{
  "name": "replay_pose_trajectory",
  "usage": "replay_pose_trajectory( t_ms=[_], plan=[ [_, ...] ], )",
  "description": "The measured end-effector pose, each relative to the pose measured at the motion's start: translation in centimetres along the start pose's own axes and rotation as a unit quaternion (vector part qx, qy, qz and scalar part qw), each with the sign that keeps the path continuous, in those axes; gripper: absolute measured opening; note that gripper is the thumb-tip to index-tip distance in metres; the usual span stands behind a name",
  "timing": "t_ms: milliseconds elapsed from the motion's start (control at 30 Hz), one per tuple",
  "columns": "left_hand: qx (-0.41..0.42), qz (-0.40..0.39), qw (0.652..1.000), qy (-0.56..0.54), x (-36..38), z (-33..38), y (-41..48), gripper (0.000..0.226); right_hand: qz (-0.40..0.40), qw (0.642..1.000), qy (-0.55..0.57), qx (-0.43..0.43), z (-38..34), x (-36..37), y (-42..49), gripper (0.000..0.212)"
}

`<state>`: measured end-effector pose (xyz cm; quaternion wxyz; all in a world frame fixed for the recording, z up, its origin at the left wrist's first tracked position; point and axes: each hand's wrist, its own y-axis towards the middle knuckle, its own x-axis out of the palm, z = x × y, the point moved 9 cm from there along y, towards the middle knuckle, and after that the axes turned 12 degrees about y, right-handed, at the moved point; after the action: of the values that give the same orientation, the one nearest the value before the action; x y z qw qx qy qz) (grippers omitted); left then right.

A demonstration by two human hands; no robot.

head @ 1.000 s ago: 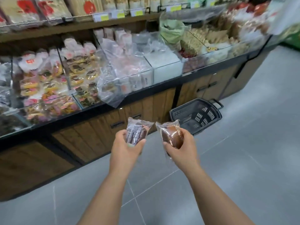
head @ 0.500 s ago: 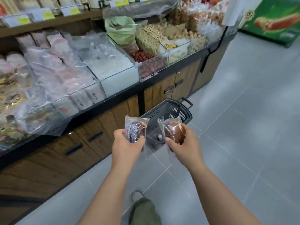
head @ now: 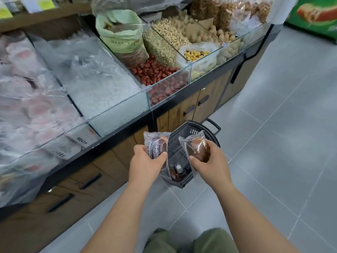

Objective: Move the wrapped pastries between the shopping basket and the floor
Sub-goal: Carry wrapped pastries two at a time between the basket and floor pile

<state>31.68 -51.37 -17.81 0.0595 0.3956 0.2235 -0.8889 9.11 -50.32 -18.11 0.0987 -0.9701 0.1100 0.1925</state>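
Two wrapped pastries, one in each hand, up over the shopping basket (head: 193, 125).
The left hand (head: 145, 164) has its fingers (head: 160, 156) curled tight round the printed pastry (head: 156, 144), thumb on the front. The right hand (head: 212, 166) fingers (head: 194, 159) are curled round the brown pastry (head: 198, 149). Both pastries stick up past the fingers. The basket sits on the grey floor (head: 273, 143), just beside the desk (head: 127, 129) (something wrapped lies inside, too blurry to tell).

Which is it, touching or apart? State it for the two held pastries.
Apart. Head view: dark basket shows in the gap between the left-hand pastry and the right-hand pastry.
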Motion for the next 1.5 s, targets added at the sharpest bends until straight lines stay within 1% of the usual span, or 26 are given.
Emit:
replay_pose_trajectory(
  t_ms=[100, 233, 367, 500, 567, 667, 833, 933, 1033, 1100, 1200, 1267, 1333, 1367, 1433, 1500],
  plan=[
    [-0.020, -0.010, 1.000, 0.007, 2.0, 1.6, 2.6, 0.057, -0.020, 1.000, -0.002, 0.002, 0.5, -0.3, 3.9, 0.054],
    [-0.076, -0.018, 0.997, -0.008, 5.4, 3.5, 5.9, 0.051, -0.080, 0.997, -0.016, 0.002, 1.8, -0.5, 9.9, 0.054],
    [-0.143, 0.009, 0.989, -0.048, 9.0, 5.8, 8.5, 0.051, -0.153, 0.988, -0.027, 0.017, 3.6, -1.4, 16.2, 0.056],
    [-0.194, 0.033, 0.977, -0.080, 12.5, 8.0, 10.1, 0.049, -0.237, 0.970, -0.042, 0.025, 4.7, -1.7, 21.7, 0.053],
    [-0.226, 0.044, 0.969, -0.094, 14.1, 8.2, 10.9, 0.048, -0.263, 0.963, -0.055, 0.028, 5.7, -1.5, 23.9, 0.051],
    [-0.255, 0.057, 0.959, -0.105, 16.0, 7.3, 12.0, 0.046, -0.278, 0.957, -0.071, 0.030, 7.2, -0.8, 26.0, 0.048],
    [-0.320, 0.062, 0.939, -0.106, 19.6, 2.6, 13.6, 0.048, -0.297, 0.947, -0.105, 0.067, 11.6, 2.1, 28.2, 0.052],
    [-0.344, 0.060, 0.930, -0.111, 22.2, -0.8, 14.5, 0.048, -0.311, 0.938, -0.130, 0.087, 15.0, 4.6, 28.4, 0.048],
    [-0.343, 0.062, 0.931, -0.109, 24.3, -3.7, 15.8, 0.048, -0.323, 0.928, -0.154, 0.103, 19.4, 7.6, 28.3, 0.045],
    [-0.343, 0.044, 0.933, -0.102, 26.6, -5.7, 17.0, 0.049, -0.326, 0.923, -0.167, 0.121, 22.8, 9.6, 28.3, 0.045],
    [-0.346, 0.017, 0.933, -0.101, 30.5, -9.2, 19.0, 0.044, -0.336, 0.908, -0.199, 0.151, 27.9, 12.5, 28.4, 0.041],
    [-0.330, 0.010, 0.941, -0.076, 32.9, -11.4, 20.4, 0.039, -0.344, 0.897, -0.230, 0.153, 31.2, 14.3, 28.5, 0.044],
    [-0.298, -0.001, 0.954, -0.036, 35.3, -13.1, 22.1, 0.032, -0.344, 0.896, -0.239, 0.145, 34.4, 16.2, 28.7, 0.049],
    [-0.298, -0.011, 0.954, -0.031, 36.6, -14.2, 22.7, 0.032, -0.344, 0.896, -0.245, 0.141, 36.2, 17.1, 28.8, 0.053],
    [-0.320, -0.031, 0.946, -0.040, 39.7, -16.7, 23.9, 0.040, -0.344, 0.889, -0.270, 0.134, 39.5, 18.9, 29.2, 0.059],
    [-0.337, -0.042, 0.939, -0.045, 42.7, -19.2, 25.2, 0.046, -0.349, 0.883, -0.283, 0.134, 42.8, 20.8, 29.7, 0.061]
  ],
)
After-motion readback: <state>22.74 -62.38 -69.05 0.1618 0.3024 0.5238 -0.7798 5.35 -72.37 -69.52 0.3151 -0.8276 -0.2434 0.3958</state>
